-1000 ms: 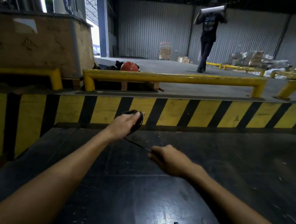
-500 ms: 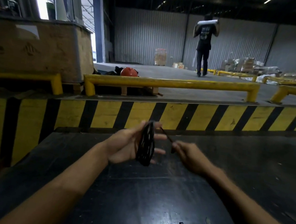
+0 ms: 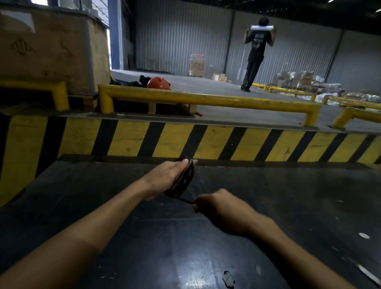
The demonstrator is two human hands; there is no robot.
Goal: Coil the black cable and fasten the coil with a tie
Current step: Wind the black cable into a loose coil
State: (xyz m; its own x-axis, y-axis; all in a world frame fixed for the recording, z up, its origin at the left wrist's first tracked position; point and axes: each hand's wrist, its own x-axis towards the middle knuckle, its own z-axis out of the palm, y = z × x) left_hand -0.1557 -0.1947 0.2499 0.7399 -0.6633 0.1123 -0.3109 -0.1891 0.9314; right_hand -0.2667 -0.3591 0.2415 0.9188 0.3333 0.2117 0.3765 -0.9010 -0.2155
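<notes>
Hands apart now: left hand (image 3: 166, 177) grips the cable coil (image 3: 182, 180); right hand (image 3: 220, 208) has dropped lower, fingers pinching the loose end (image 3: 187, 200) for another wrap.

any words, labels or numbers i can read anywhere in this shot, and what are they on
No text here can be read.
Crate: dark stamped marks and a pale label, too blurred to read.
Back of the distant person's shirt: a pale print, too small to read.
Cartons by the far wall: markings too small to read.
Striped curb: black and yellow bars only, no words.
Cable coil, left hand, right hand: no label in view.
</notes>
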